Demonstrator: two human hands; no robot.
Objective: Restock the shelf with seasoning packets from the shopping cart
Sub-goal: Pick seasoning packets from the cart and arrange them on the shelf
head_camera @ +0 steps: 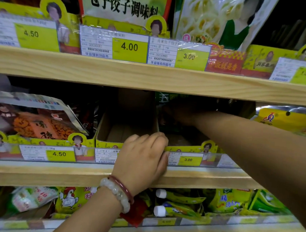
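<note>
My left hand (pixel 143 154), with bracelets on the wrist, grips the yellow front lip where an empty cardboard display box (pixel 127 125) meets the box to its right (pixel 191 149) on the middle shelf (pixel 58 173). My right hand (pixel 180 113) reaches deep into that right box, in shadow under the upper shelf (pixel 150 77). It lies against dark green seasoning packets (pixel 165 99). Whether its fingers hold one is hidden by the darkness. No shopping cart is in view.
Orange and brown packets (pixel 34 121) fill the box on the left. Yellow packets (pixel 285 120) stand at the right. Price tags (pixel 59 154) line the shelf rail. The lower shelf holds yellow chicken-seasoning bags (pixel 69 200) and white-capped pouches (pixel 180 197).
</note>
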